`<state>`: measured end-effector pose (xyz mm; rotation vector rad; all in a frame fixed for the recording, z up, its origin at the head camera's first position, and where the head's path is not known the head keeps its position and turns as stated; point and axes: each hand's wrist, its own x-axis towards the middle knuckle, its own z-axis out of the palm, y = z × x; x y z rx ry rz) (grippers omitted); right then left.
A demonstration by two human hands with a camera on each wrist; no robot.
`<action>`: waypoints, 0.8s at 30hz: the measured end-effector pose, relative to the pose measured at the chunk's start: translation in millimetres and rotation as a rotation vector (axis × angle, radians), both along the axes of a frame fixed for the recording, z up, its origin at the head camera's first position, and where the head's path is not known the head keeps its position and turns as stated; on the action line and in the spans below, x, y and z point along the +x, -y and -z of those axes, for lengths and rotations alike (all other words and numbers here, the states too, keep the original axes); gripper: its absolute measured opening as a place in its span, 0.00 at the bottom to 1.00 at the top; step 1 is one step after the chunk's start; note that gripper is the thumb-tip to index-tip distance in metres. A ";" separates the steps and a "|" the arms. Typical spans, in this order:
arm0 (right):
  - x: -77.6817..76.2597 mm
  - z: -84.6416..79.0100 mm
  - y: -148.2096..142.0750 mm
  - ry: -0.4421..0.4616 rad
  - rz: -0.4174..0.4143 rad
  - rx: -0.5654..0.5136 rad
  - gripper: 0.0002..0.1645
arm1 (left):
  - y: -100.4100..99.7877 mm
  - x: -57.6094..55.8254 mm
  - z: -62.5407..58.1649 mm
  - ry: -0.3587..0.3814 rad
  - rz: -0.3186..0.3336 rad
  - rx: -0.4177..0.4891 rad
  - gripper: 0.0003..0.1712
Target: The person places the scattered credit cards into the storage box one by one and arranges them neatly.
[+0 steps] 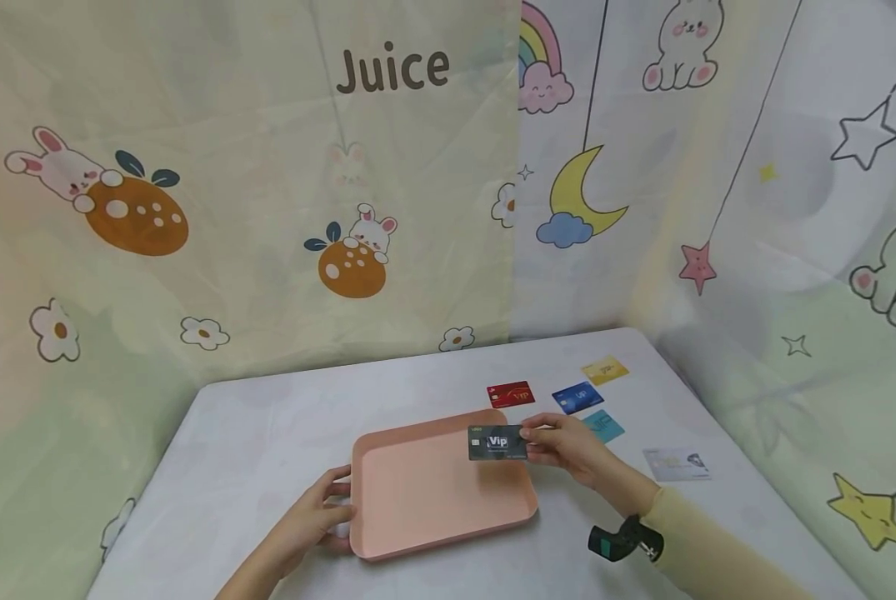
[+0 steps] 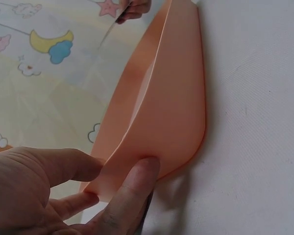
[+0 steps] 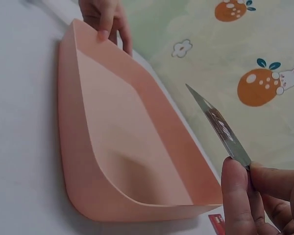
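A pink tray (image 1: 440,492) lies on the white table. My left hand (image 1: 315,515) holds its left end, with fingertips against the wall and rim; in the left wrist view, the thumb (image 2: 132,191) presses the outer wall. Over the tray's right side, my right hand (image 1: 568,446) pinches a dark grey VIP card (image 1: 493,443) by its right edge, printed face toward the head camera. In the right wrist view the card (image 3: 218,125) appears nearly edge-on, apart from the tray, and casts a shadow inside it.
Beyond the tray's right side lie a red card (image 1: 511,394), a blue card (image 1: 578,397), a yellow card (image 1: 605,370), a teal card (image 1: 603,426) and a silvery card (image 1: 676,464). A printed curtain (image 1: 267,250) hangs behind the table. A black strap device (image 1: 628,540) is at my right wrist.
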<state>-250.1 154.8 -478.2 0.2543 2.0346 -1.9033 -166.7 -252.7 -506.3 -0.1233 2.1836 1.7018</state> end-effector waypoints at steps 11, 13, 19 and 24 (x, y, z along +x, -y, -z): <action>3.6 7.0 16.1 -0.019 -0.030 0.013 0.18 | -0.1 0.6 0.9 -0.004 0.003 0.000 0.43; 4.0 7.4 18.8 -0.021 -0.035 0.015 0.17 | -0.4 0.8 0.9 -0.006 0.001 0.001 0.44; 5.7 8.3 26.3 -0.009 -0.026 0.020 0.15 | -1.3 1.5 0.5 -0.010 -0.002 0.006 0.43; 7.6 8.3 31.5 -0.007 -0.053 0.007 0.16 | -0.6 0.3 0.7 -0.009 0.000 0.001 0.43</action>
